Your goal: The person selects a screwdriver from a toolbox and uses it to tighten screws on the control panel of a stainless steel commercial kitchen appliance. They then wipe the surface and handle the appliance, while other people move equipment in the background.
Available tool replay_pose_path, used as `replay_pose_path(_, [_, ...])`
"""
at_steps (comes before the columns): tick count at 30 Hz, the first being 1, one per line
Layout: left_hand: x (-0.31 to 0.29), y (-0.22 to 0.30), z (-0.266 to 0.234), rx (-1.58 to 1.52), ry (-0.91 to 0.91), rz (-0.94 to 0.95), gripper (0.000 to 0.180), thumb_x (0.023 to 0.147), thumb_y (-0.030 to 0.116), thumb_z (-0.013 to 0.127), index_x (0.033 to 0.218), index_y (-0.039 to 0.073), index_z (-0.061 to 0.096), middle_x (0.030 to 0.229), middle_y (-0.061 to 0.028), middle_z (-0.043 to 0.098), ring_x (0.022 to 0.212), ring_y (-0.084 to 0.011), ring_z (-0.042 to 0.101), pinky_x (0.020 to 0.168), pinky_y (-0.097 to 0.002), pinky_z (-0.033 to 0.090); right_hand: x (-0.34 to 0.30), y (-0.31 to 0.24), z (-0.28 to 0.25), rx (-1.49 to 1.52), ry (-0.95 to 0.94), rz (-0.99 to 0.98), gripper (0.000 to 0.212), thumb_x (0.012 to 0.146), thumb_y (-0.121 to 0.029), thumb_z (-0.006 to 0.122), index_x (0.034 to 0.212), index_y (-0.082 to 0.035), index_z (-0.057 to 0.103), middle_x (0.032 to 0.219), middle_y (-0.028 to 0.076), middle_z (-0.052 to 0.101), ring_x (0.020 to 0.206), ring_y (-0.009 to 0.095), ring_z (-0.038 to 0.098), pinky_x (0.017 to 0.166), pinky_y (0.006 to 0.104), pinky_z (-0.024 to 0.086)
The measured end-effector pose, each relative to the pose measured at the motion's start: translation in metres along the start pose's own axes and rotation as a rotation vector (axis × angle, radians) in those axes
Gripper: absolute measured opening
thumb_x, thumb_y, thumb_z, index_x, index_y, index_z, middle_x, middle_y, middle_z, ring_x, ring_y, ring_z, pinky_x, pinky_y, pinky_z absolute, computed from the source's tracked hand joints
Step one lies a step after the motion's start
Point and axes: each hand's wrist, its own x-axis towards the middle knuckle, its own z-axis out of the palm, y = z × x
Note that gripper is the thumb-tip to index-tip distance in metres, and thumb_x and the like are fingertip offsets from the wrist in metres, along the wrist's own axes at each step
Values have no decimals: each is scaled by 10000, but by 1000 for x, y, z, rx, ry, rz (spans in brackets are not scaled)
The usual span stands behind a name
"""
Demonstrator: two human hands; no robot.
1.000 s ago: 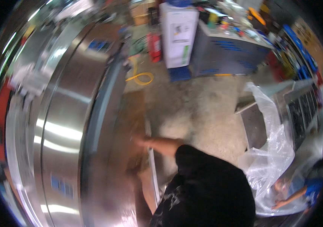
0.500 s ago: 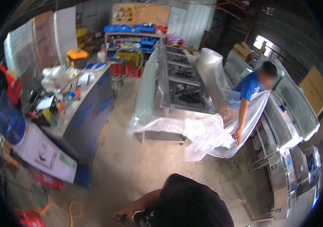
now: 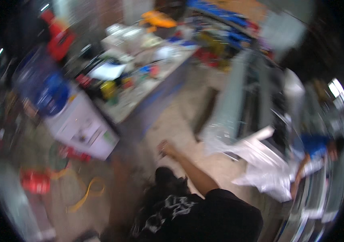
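Note:
My right hand (image 3: 164,148) is held out over the floor, smeared by motion, with its forearm reaching from a black sleeve. I cannot tell whether its fingers are closed or hold anything. The nearest thing to it is the worktable (image 3: 156,99), whose side panel ends a short way to the left. My left hand does not show. At the right, a co-worker in a blue shirt (image 3: 316,146) reaches an arm down to clear plastic wrap (image 3: 266,177) draped at the near end of a long metal unit (image 3: 256,97).
A white water dispenser (image 3: 84,125) with a blue bottle (image 3: 45,90) stands at the left. Papers, bags and an orange toolbox (image 3: 158,19) crowd the worktable. On the floor lie a red object (image 3: 36,181) and a yellow hose (image 3: 86,197). Wrapped metal units line the right.
My view has swung left, so the table and dispenser sit nearer the middle and the co-worker farther right. My right hand has risen from low by my body to stretch forward.

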Motion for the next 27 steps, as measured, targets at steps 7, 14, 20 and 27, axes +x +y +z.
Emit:
replay_pose_path(7, [198, 77, 42, -106, 223, 81, 438, 851, 150, 779, 1245, 24, 636, 1233, -195, 599, 1139, -394, 593, 979, -453, 493, 227, -157, 22, -734, 182, -586, 366, 891, -270, 778, 1078, -3, 612, 967, 149, 658, 845, 239, 662, 735, 360, 529])
replay_pose_path(14, [348, 69, 117, 122, 250, -31, 429, 840, 114, 769, 1233, 6, 636, 1257, -181, 602, 1118, -381, 588, 953, -450, 511, 410, -255, 33, -1033, 185, -796, 365, 879, -200, 735, 1191, -32, 645, 1167, 210, 620, 1096, 394, 613, 944, 471, 502])
replay_pose_path(20, [391, 37, 172, -235, 425, -380, 295, 871, 102, 625, 1157, 38, 658, 1151, -253, 644, 1049, -426, 603, 895, -480, 511, 472, -260, 21, -1204, -147, -1100, 397, 768, -88, 709, 1152, -1, 654, 1181, 227, 613, 1139, 413, 570, 1002, 476, 461])
replay_pose_path(27, [345, 88, 140, 88, 580, 112, 389, 803, 115, 674, 1161, -26, 612, 1196, -238, 578, 1146, -399, 573, 986, -490, 480, 510, -257, -2, -1039, -216, -1238, 487, 975, -310, 598, 1248, 90, 644, 1289, 275, 632, 1255, 409, 552, 1118, 506, 391])
